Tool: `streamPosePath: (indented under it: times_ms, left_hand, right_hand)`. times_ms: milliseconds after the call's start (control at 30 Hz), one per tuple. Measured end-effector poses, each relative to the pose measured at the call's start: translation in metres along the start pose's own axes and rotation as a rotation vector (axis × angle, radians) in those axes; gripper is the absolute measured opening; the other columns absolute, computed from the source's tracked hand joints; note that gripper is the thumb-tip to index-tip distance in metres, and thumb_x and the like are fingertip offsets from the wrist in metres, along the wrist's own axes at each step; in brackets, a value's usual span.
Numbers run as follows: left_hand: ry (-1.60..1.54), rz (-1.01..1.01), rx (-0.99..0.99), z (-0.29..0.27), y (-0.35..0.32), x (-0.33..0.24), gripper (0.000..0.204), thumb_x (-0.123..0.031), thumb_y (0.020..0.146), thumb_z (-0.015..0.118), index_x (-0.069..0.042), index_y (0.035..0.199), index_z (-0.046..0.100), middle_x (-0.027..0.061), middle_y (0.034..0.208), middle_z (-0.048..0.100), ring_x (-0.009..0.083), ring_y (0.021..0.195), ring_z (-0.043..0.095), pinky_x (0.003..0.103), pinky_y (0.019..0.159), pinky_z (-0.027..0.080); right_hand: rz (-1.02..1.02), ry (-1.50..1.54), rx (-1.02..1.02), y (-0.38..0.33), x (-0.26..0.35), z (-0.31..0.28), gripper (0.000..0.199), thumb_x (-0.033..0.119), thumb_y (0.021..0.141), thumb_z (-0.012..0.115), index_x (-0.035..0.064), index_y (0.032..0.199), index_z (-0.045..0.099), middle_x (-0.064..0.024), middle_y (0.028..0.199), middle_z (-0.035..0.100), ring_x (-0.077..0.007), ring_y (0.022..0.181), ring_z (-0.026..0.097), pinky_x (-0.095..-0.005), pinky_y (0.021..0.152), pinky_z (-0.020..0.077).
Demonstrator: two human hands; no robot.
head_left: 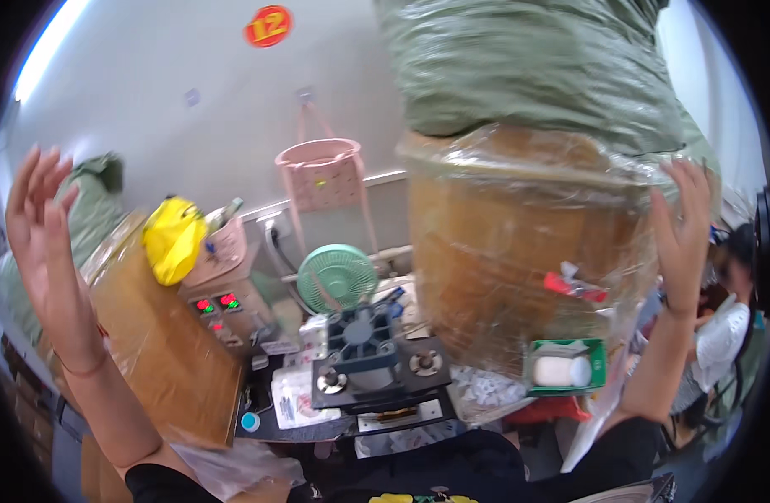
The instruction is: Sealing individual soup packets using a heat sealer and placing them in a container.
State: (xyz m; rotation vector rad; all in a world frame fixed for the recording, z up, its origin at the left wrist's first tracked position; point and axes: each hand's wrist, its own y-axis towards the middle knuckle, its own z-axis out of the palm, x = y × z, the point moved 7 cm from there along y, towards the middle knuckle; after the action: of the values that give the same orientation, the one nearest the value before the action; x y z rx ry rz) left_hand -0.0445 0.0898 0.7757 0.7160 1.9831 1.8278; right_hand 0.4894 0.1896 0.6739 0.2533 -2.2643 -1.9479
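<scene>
Both arms are raised wide apart. My left hand (43,214) is held up at the far left, fingers stretched out and nothing in it; behind it are a green sack (96,205) and a plastic-wrapped brown box (163,344). At the far right my right hand (685,222) is up with its fingers spread, holding nothing. It overlaps the edge of a large brown box (528,251) wrapped in clear film; whether it touches the film I cannot tell. Between my arms stands a small dark machine (361,348) with a finned fan part on top.
A large green sack (536,71) lies on the big box. A green fan (337,278), a pink basket (322,172) on the wall and a yellow bag (174,241) are ahead. A green carton (567,369) holds white items. Another person (729,327) is at the right.
</scene>
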Motion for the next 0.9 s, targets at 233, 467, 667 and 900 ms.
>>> streamPosePath:
  times_ms: [233,467,667,900]
  left_hand:
    - [-0.032,-0.216,-0.151,-0.128,-0.279,-0.071,0.042,-0.04,0.102,0.051,-0.003,0.123,0.05,0.0143,0.11,0.055,0.0228,0.099,0.057,0.038,0.088,0.048]
    - [-0.2,-1.249,0.973,-0.062,-0.621,-0.058,0.047,-0.027,0.09,0.065,0.0,0.127,0.055,0.0182,0.107,0.065,0.0324,0.105,0.062,0.04,0.09,0.05]
    - [0.152,-0.675,1.237,-0.023,-0.767,-0.137,0.042,-0.034,0.089,0.064,-0.024,0.13,0.06,0.0188,0.142,0.045,0.0349,0.145,0.029,0.073,0.104,0.027]
    - [-0.02,-0.75,1.138,-0.013,-0.765,-0.144,0.016,-0.028,0.092,0.059,-0.013,0.093,0.063,0.0104,0.093,0.067,0.0301,0.105,0.063,0.057,0.098,0.042]
  right_hand:
    - [-0.574,1.072,1.355,-0.253,0.168,0.004,0.047,0.034,0.07,0.081,0.0063,0.105,0.066,-0.0152,0.098,0.065,-0.0289,0.089,0.063,-0.0382,0.075,0.0511]
    - [-0.383,0.559,1.716,-0.708,0.186,0.081,0.046,0.03,0.092,0.063,0.0046,0.131,0.057,-0.024,0.13,0.056,-0.04,0.118,0.055,-0.047,0.097,0.0472]
    - [-0.424,0.225,1.171,-0.679,0.223,0.063,0.041,0.032,0.071,0.079,0.0115,0.104,0.067,-0.0137,0.102,0.066,-0.0292,0.095,0.064,-0.0439,0.079,0.0503]
    - [-0.107,0.405,1.51,-0.727,0.184,0.091,0.033,0.022,0.078,0.069,0.007,0.108,0.068,-0.0187,0.096,0.068,-0.038,0.09,0.065,-0.045,0.08,0.0508]
